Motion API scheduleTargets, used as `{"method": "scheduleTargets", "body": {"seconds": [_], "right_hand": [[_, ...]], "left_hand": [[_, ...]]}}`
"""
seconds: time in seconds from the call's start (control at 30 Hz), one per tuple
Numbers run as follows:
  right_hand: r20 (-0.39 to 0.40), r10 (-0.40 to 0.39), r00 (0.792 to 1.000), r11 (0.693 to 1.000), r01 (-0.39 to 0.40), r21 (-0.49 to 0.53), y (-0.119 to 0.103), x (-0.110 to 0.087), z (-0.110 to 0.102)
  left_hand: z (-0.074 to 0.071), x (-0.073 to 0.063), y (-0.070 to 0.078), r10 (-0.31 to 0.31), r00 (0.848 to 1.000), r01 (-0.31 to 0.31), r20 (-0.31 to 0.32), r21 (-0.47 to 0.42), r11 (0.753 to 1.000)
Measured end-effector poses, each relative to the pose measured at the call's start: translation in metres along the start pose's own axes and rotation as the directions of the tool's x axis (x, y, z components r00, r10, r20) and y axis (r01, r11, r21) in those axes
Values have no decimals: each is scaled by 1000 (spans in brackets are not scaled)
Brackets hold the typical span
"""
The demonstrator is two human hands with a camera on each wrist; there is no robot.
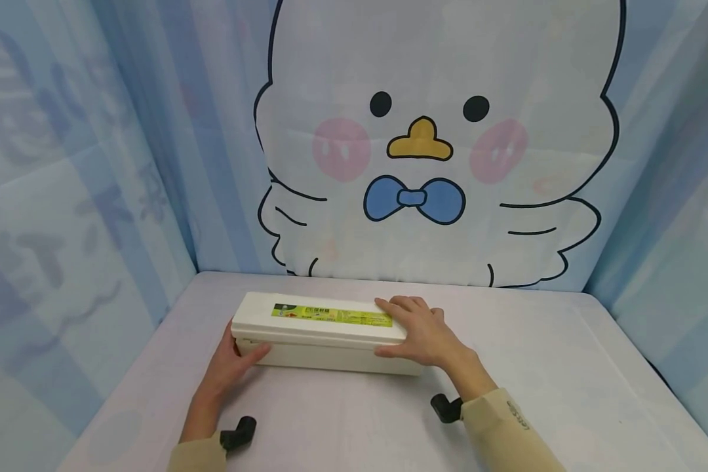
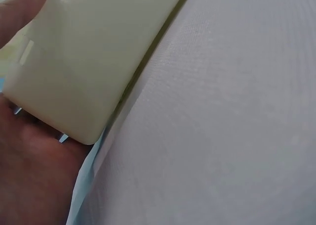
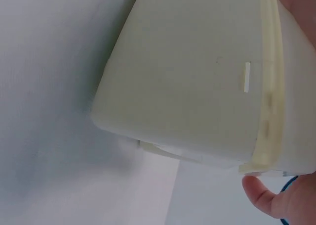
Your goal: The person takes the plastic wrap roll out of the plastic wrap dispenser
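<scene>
A long cream-white plastic dispenser box [image 1: 330,354], which looks like a cling film box, lies lengthwise on the table, its lid [image 1: 324,331] down. A yellow-green printed label [image 1: 330,314] runs along the top. My left hand [image 1: 227,367] holds the left end, thumb on the front wall; its other fingers are mostly hidden behind the end. My right hand [image 1: 421,331] grips the right end, with the thumb at the front lid edge and the fingers over the top. In the right wrist view, a small slot shows in the box wall [image 3: 187,76] beside the lid seam.
The table [image 1: 342,419] has a pale cloth cover. Behind it hangs a curtain [image 1: 436,59] with a cartoon bird, and blue-white curtains close both sides. Black wrist camera mounts [image 1: 238,432] stick out from the sleeves.
</scene>
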State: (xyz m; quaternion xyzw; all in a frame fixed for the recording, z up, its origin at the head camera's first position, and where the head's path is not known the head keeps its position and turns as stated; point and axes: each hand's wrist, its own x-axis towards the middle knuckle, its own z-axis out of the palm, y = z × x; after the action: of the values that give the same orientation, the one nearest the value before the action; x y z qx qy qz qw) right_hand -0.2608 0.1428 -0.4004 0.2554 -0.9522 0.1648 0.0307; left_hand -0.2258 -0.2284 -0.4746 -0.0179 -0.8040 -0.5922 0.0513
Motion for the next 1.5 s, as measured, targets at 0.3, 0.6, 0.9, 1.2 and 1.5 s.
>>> {"method": "scheduleTargets", "body": {"seconds": [0.3, 0.6, 0.9, 1.2, 1.5], "right_hand": [[-75, -3, 997, 1000, 4, 20, 3, -6, -12], [-123, 48, 991, 998, -41, 56, 10, -18, -22], [-160, 112, 981, 992, -102, 68, 26, -41, -26], [-182, 134, 974, 991, -127, 50, 40, -57, -29], [-211, 142, 967, 990, -139, 29, 48, -69, -34]], "left_hand": [[1, 1, 4, -55, 998, 55, -6, 114, 992], [1, 4, 7, -148, 989, 151, -26, 203, 968], [3, 5, 7, -137, 991, 135, -9, 217, 967], [1, 2, 8, -166, 986, 166, -16, 213, 963], [2, 4, 7, -152, 988, 151, -14, 221, 963]]}}
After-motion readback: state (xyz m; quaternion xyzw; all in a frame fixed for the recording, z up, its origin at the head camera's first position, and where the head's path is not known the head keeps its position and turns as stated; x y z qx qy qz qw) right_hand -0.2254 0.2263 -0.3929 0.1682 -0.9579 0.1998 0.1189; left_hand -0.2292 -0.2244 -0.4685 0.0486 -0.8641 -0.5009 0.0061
